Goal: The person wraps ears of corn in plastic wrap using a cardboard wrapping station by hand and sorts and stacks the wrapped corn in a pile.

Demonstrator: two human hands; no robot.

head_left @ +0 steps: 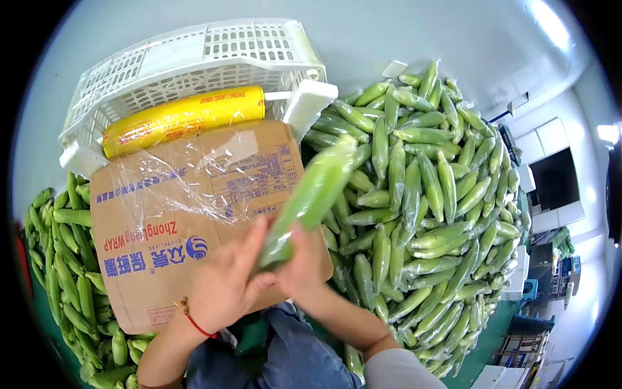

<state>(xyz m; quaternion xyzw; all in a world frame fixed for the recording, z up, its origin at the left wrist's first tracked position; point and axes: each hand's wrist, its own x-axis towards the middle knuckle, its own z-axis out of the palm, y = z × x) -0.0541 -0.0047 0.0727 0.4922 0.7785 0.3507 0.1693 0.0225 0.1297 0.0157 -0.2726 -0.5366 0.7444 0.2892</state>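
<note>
An ear of corn (314, 194) in green husk, with shiny cling film around it, tilts up and to the right between my hands, above the cardboard's right edge. My right hand (301, 262) is closed around its lower end. Against the other side of that end lies my left hand (230, 275), fingers fairly straight and thumb across the base, so the corn sits between both hands. Beneath them is a flattened cardboard sheet (155, 272) with printed lettering. Loose clear film (162, 191) lies crumpled on its upper part.
A yellow roll of cling film (188, 120) is mounted on a rod before a white plastic crate (194, 45). Many film-wrapped ears of corn (421, 194) are heaped on the right. More corn (71, 279) is piled on the left. Shelving and equipment (557, 279) stand far right.
</note>
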